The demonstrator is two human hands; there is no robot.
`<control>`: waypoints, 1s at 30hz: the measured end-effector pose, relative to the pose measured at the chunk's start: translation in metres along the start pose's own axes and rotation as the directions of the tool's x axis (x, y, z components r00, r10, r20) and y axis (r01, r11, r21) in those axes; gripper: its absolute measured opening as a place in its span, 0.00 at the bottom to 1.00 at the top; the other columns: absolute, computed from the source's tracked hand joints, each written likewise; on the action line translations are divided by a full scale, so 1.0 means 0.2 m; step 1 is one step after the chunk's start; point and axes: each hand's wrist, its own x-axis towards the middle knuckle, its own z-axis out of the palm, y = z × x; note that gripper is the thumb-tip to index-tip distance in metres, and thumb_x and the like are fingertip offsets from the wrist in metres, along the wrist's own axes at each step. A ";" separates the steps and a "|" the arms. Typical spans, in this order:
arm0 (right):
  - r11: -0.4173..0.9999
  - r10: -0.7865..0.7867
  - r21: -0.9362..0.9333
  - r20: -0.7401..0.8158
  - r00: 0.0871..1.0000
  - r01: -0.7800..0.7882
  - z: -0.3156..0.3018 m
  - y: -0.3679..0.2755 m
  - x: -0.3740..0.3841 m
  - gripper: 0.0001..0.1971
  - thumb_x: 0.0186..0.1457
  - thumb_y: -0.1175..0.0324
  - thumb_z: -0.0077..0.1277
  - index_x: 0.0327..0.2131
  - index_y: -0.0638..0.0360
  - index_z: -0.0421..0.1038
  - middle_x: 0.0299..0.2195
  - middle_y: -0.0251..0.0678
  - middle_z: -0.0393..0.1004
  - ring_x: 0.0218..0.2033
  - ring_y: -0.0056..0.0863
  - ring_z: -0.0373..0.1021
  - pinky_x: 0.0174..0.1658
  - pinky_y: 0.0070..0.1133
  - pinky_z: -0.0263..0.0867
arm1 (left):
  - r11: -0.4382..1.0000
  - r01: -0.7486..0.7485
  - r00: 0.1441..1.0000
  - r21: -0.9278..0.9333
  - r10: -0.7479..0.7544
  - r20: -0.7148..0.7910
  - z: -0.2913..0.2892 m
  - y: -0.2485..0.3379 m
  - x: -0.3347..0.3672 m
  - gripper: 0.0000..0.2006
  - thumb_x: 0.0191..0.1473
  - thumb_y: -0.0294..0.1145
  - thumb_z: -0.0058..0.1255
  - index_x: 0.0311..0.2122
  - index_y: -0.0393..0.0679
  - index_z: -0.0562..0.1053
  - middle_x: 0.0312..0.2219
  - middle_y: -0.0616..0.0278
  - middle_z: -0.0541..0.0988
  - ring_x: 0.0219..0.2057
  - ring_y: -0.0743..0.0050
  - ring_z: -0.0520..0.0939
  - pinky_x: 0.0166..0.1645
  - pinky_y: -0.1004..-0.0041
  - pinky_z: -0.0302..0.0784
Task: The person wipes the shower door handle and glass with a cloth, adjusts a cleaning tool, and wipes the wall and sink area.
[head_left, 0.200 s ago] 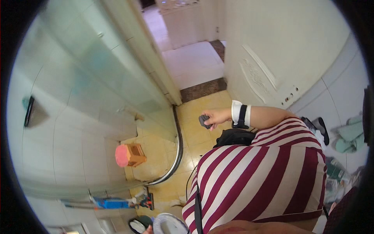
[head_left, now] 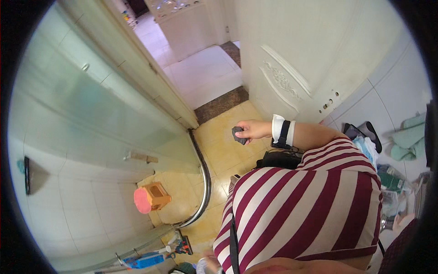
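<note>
My right hand (head_left: 248,131) is held out in front of the striped shirt, fingers closed round a small dark grey blocky object (head_left: 239,134). What kind of object it is I cannot make out. A white cuff with a black strap (head_left: 284,132) circles that wrist. At the lower edge my left hand (head_left: 211,263) shows only as a blur beside the shirt, next to a pale thing that is mostly cut off. Its fingers are smeared, so their grip does not show.
A curved glass shower screen with a metal floor track (head_left: 206,182) stands left. Behind it is an orange stool with a pink top (head_left: 153,198). A blue-bodied mop-like tool (head_left: 146,261) lies low left. The white door (head_left: 315,50) stands ajar by a dark sill (head_left: 222,105). Slippers (head_left: 368,132) are at right.
The view has shifted, so the doorway sits farther left. My left hand has moved from beside the white round container toward my body. The right hand keeps its grip on the dark object.
</note>
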 end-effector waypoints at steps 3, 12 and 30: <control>1.000 -0.006 0.016 -0.062 0.998 0.007 -0.02 0.06 -0.04 0.19 0.57 0.53 0.43 0.38 0.62 0.64 0.28 0.33 0.68 0.26 0.19 0.67 0.30 0.18 0.65 | 0.988 0.157 0.987 0.008 -0.157 -0.026 0.14 0.02 0.00 0.16 0.53 0.51 0.44 0.35 0.48 0.69 0.29 0.69 0.73 0.32 0.74 0.72 0.37 0.67 0.69; 0.993 0.095 -0.066 -0.072 0.993 -0.099 0.11 0.04 -0.09 0.23 0.56 0.48 0.41 0.34 0.63 0.68 0.27 0.31 0.68 0.28 0.19 0.65 0.33 0.18 0.64 | 0.967 0.253 0.963 0.001 -0.252 -0.091 -0.11 0.12 0.04 0.15 0.53 0.48 0.44 0.38 0.47 0.69 0.30 0.66 0.73 0.33 0.73 0.72 0.37 0.68 0.69; 1.000 0.002 -0.024 0.188 0.982 0.002 0.70 -0.32 0.55 0.20 0.58 0.57 0.43 0.45 0.65 0.63 0.34 0.33 0.70 0.35 0.19 0.66 0.39 0.17 0.63 | 0.905 0.406 0.883 -0.126 -0.424 -0.201 -0.62 0.24 -0.18 0.15 0.54 0.41 0.45 0.43 0.45 0.68 0.32 0.61 0.73 0.35 0.72 0.73 0.38 0.69 0.71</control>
